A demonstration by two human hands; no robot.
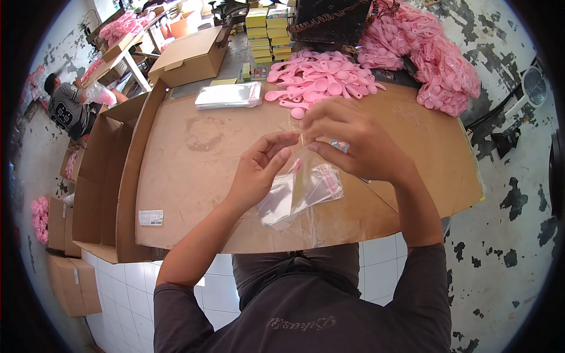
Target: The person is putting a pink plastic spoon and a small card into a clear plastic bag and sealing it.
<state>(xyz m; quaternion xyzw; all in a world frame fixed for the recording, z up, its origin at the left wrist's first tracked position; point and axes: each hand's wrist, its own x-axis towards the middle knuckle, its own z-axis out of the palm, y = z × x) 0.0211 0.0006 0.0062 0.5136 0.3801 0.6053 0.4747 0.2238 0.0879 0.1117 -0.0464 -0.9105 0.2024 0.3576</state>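
A clear plastic bag hangs upright between my hands, with something small and pink and a yellowish strip showing in it. My left hand pinches the bag's upper left edge between thumb and fingertips. On the other side of the opening, my right hand is closed at the bag's top edge, its fingers slightly blurred. Under the bag lies a loose stack of flat clear bags on the cardboard tabletop. A small blue printed card shows partly behind my right hand. Just beyond my hands spreads a heap of pink spoons.
Another stack of clear bags lies at the back left. Yellow card stacks stand behind it, beside a cardboard box. Bagged pink spoons are piled at the back right. An open carton adjoins the left edge; a person sits farther off.
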